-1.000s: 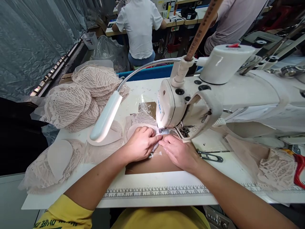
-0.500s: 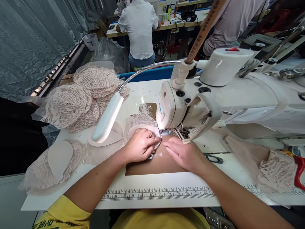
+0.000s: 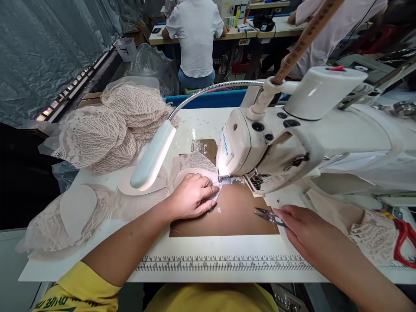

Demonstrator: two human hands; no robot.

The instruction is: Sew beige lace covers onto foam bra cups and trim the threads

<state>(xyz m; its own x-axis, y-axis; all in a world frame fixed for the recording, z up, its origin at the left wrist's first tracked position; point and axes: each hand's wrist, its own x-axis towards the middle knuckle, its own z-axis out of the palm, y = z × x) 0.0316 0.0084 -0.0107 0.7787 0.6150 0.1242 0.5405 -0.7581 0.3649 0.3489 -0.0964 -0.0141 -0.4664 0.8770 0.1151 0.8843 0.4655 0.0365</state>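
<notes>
The lace piece (image 3: 191, 162) is held down under and beyond the left hand (image 3: 194, 197), next to the sewing machine (image 3: 235, 143), though whether it is pinched cannot be told; well to the right, the thread snips (image 3: 268, 214) are gripped in the right hand (image 3: 305, 225), blades slightly parted. Thread trimming seems to be in hand, and the next move appears to call for the blades to be brought toward the left hand, with the lace kept steady.

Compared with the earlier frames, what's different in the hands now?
The right hand has moved right, away from the sewing machine's needle area, and taken hold of the thread snips that lay beside it. The left hand stays on the lace by the needle; the stacked lace pieces are unchanged.
</notes>
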